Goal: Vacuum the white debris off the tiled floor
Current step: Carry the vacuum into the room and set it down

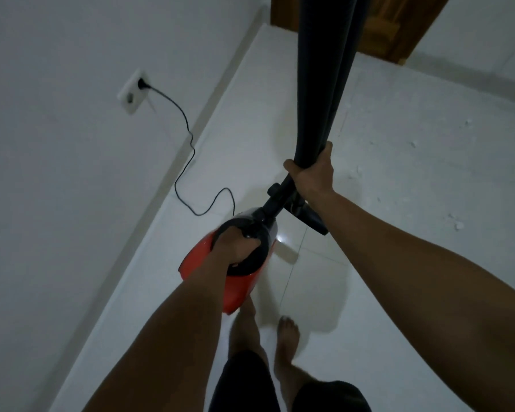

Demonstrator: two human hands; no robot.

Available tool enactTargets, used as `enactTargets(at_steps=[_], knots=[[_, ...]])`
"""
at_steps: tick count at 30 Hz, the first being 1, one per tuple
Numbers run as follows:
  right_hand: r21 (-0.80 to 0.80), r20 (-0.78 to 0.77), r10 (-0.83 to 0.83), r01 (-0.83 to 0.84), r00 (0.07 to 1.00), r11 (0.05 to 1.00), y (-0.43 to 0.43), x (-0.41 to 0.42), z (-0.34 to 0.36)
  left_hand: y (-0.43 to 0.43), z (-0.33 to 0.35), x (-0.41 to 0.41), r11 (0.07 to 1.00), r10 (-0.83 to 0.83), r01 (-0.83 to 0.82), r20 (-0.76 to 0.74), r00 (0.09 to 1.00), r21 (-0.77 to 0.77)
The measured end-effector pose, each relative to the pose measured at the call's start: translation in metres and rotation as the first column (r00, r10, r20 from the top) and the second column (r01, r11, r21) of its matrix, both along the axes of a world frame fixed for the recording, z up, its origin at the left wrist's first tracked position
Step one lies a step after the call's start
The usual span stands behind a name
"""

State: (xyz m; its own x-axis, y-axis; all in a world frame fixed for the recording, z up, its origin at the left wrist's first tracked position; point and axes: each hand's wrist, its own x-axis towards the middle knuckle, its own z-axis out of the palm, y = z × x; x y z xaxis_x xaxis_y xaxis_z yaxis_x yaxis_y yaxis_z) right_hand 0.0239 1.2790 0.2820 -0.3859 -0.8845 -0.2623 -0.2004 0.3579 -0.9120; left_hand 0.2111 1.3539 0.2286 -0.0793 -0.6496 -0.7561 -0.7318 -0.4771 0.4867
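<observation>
A red handheld vacuum (pixel 238 289) hangs above the white tiled floor (pixel 399 263). My left hand (pixel 235 243) grips its black loop handle. My right hand (pixel 311 173) grips the lower ends of two dark grey tubes (pixel 321 75) that reach up out of the top of the frame. Under that hand, a black nozzle piece (pixel 312 220) sits at the vacuum's front. Small bits of white debris (pixel 455 223) lie scattered on the tiles to the right.
A black power cord (pixel 188 162) runs from a wall socket (pixel 136 90) on the left wall down to the vacuum. A wooden door frame (pixel 396 31) stands at the far end. My bare feet (pixel 287 334) are on the tiles below.
</observation>
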Motion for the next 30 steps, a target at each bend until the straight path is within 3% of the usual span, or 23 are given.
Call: enactTargets(at_steps=[10,15,23,30], knots=[[0.064,0.027,0.08,-0.082,0.996,0.995,0.124,0.049,-0.017,0.147,-0.006,0.035,0.993,0.104,-0.102,-0.034,0.994,0.063],[0.079,0.018,0.11,-0.111,0.994,0.991,0.163,0.095,-0.017,0.191,-0.003,0.081,0.982,0.145,-0.147,0.024,0.989,0.122],[0.067,0.014,0.141,-0.142,0.99,0.988,0.197,0.154,-0.023,0.225,-0.012,0.139,0.986,0.16,-0.164,0.105,0.982,0.032],[0.072,-0.012,0.073,-0.072,0.997,0.995,0.205,0.122,-0.062,0.23,-0.056,0.107,0.992,0.124,-0.125,0.063,0.99,0.014]])
